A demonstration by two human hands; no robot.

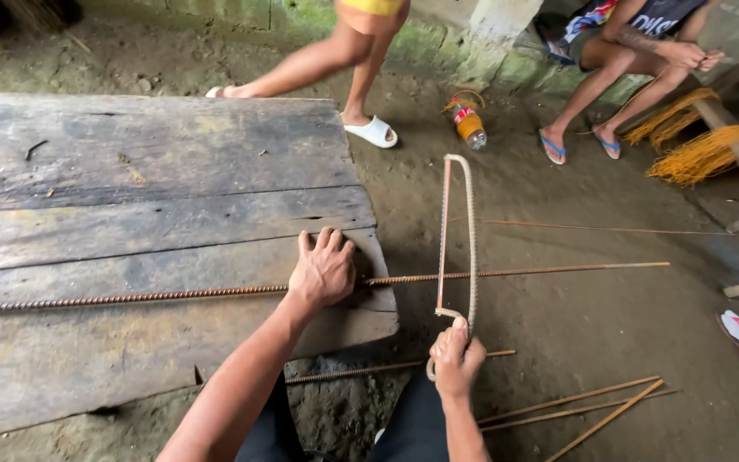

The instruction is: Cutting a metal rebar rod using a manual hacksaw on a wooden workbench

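A long rusty ribbed steel bar lies across a worn wooden plank table and sticks out past its right edge. My left hand presses down on the bar near that edge, fingers spread over it. My right hand grips the handle of a hacksaw with a bent-rod frame. The saw's blade rests across the overhanging part of the bar, just right of the table.
Loose steel rods lie on the dirt floor at lower right, another under the table edge. A person in white slippers walks behind the table. Another person sits at the upper right near yellow wire bundles. A plastic bottle lies on the ground.
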